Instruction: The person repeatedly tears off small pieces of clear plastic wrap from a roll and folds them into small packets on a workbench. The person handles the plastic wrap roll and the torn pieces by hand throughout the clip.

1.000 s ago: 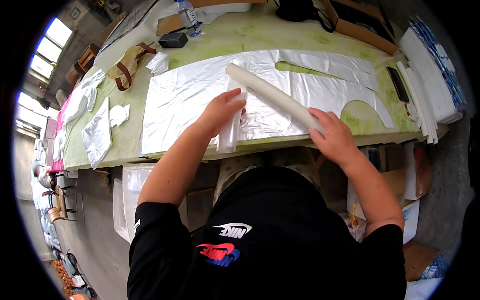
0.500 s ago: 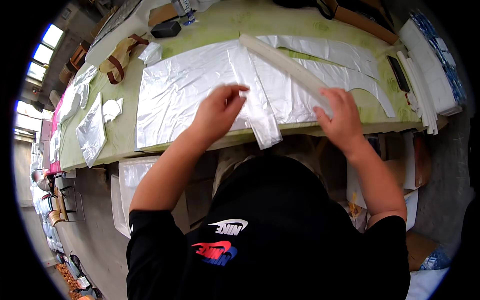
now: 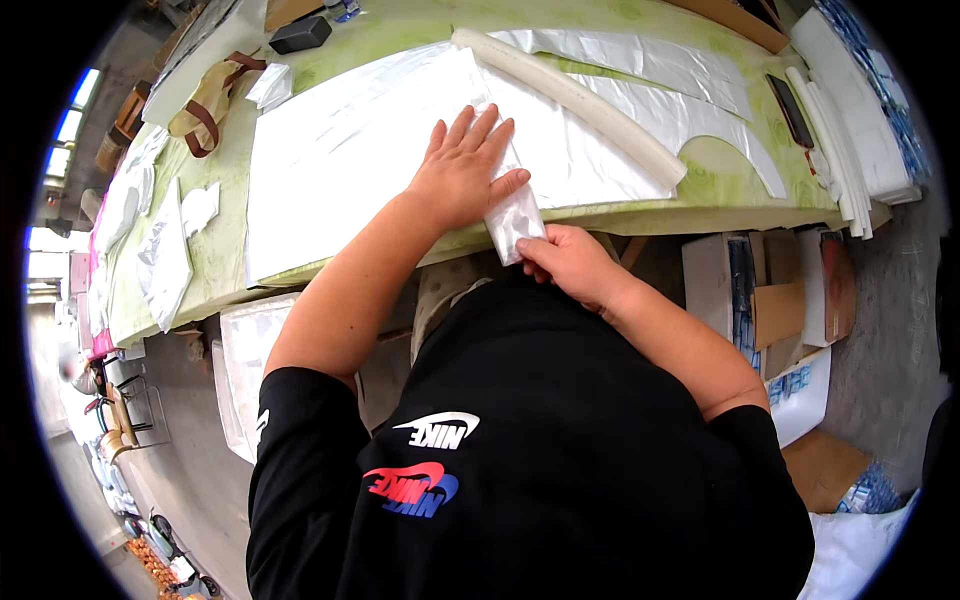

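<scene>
A narrow strip of folded clear-white plastic film (image 3: pixel 518 217) lies across the large white plastic sheet (image 3: pixel 335 165), its near end hanging past the table's front edge. My left hand (image 3: pixel 460 172) is pressed flat on the strip and sheet, fingers spread. Below it, my right hand (image 3: pixel 578 262) pinches the strip's near end between thumb and fingers. A whitish pipe (image 3: pixel 585 108) rests diagonally on the sheet, right of the strip, with neither hand on it. Cut sheet pieces with a curved edge (image 3: pixel 720 118) lie at the right.
A green patterned cloth (image 3: pixel 385 45) covers the table. At the left are a yellowish bag with brown straps (image 3: pixel 205 110) and loose plastic pieces (image 3: pixel 165 255). A dark phone-like object (image 3: pixel 790 108), white rods (image 3: pixel 835 150) and stacked white boxes (image 3: pixel 860 110) stand right. Cartons (image 3: pixel 780 290) sit underneath.
My right hand has left the pipe and moved left and down to grip the strip's near end. My left hand has come down flat with fingers spread. The view has shifted slightly.
</scene>
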`<action>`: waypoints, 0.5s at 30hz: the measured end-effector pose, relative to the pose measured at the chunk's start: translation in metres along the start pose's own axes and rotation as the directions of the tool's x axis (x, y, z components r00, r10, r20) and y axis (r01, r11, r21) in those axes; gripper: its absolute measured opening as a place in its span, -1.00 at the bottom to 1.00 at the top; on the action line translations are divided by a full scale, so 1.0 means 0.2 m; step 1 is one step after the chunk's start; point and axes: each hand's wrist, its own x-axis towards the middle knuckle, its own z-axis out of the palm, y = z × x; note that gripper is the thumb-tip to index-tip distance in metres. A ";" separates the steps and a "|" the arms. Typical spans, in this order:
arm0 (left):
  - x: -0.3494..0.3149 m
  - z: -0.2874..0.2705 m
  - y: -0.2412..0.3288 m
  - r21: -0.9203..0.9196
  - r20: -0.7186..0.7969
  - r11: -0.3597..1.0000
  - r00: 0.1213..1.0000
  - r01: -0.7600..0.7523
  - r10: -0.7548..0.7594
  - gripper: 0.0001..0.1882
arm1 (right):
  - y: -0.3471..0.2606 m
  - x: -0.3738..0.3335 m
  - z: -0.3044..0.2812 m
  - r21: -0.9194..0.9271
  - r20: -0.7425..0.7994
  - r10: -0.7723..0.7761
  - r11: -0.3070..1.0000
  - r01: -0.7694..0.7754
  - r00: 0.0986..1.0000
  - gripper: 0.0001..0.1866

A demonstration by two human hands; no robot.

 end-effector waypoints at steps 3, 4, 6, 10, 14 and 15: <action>-0.06 0.00 -0.08 -0.305 -0.291 0.945 0.956 -0.121 0.028 -0.30 | -0.02 -0.03 -0.01 0.080 0.004 -0.013 0.997 0.013 1.000 -0.69; -0.11 -0.02 -0.10 -0.284 -0.285 0.947 0.956 -0.152 0.068 -0.28 | -0.02 -0.05 -0.01 0.112 -0.001 -0.019 0.994 0.019 1.000 -0.69; -0.23 -0.10 -0.09 -0.244 -0.272 0.945 0.951 -0.217 0.149 -0.23 | -0.02 -0.07 -0.01 0.164 -0.002 -0.052 0.985 0.051 0.999 -0.70; -0.33 -0.09 0.02 -0.208 -0.096 0.964 0.984 -0.166 0.149 -0.19 | -0.05 -0.10 0.02 0.085 0.066 -0.154 0.985 0.148 0.986 -0.72; -0.32 -0.06 0.03 -0.109 -0.055 0.985 0.990 -0.134 0.129 -0.36 | -0.13 -0.18 0.02 -0.165 0.208 -0.432 0.869 0.467 0.877 -0.79; -0.32 -0.04 0.03 -0.155 -0.099 0.980 0.989 -0.123 0.108 -0.49 | -0.12 -0.18 0.00 -0.241 0.176 -0.564 0.770 0.591 0.807 -0.84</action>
